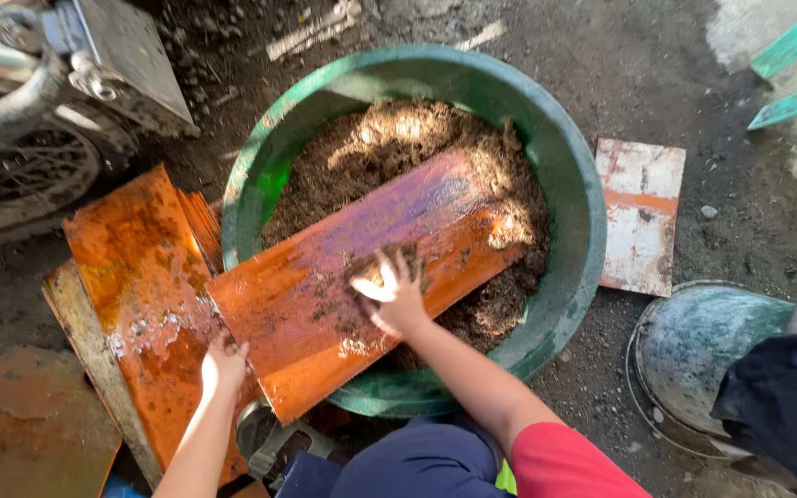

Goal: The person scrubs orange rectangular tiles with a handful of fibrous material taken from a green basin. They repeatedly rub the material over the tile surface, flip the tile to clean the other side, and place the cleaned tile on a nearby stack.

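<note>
Orange board [362, 286] across tub [565, 166], slants up-right, hands on it

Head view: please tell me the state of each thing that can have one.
Green tub: upright, filled with brown soil.
Orange board: tilted over the tub rim, wet, dirty.
Second orange board: lying flat, wet.
Right hand: open, pressed on the board.
Left hand: gripping the board's lower edge.

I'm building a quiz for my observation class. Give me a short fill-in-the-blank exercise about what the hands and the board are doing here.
1. The orange board lies slanted across the rim of a round ____ tub.
2. The tub holds brown ____.
3. The right hand presses flat on the board with its fingers ____.
4. The left hand grips the board's ____ edge.

Missing words: green; soil; spread; lower
</note>
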